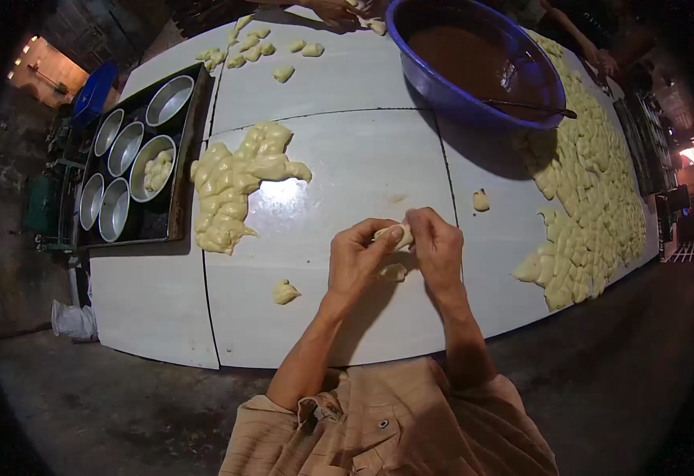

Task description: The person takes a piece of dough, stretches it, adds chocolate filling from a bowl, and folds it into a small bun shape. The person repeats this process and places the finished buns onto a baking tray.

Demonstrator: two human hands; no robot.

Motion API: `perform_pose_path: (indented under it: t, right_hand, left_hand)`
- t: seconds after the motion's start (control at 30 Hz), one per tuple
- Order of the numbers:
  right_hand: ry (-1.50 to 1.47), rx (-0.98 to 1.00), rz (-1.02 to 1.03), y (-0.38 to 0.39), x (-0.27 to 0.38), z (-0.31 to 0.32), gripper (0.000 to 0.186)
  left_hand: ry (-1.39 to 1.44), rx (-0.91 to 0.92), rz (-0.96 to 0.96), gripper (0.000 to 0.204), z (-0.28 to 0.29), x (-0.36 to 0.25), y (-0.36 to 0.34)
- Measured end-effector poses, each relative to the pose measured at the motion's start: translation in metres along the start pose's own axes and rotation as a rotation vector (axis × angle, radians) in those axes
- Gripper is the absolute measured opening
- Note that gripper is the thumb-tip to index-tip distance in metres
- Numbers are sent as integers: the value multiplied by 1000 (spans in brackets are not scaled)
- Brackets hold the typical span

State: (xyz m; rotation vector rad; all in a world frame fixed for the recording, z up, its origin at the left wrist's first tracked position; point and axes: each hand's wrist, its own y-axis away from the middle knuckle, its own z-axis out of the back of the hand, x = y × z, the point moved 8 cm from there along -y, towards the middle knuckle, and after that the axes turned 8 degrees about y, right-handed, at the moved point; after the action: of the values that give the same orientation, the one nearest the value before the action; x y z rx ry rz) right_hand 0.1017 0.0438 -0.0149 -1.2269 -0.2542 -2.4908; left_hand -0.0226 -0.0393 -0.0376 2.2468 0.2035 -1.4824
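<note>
Over the front middle of a white table, my two hands meet around a small piece of pale dough. My left hand closes on it with thumb and fingers. From the other side my right hand pinches the same piece, its fingertips partly hidden. Just below them a second dough piece lies on the tabletop. One more small lump sits to the left of my forearm, and a darker-specked lump rests to the right of my hands.
A black tray at left carries several round metal tins, one with dough balls. Beside it spreads a glossy dough mass. A purple basin of brown liquid stands at back. Many dough pieces cover the right side; other people's hands work beyond.
</note>
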Motion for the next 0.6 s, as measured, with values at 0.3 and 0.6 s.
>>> perform_pose_path:
  t: [0.3,0.6]
  right_hand:
    - [-191,336,62,29,-30,-4,27]
    - [72,411,109,41,-19,-26,23]
  left_hand:
    - [-377,-80,90,49,21,14,19]
    - [-333,-120,84,59,24,63,44]
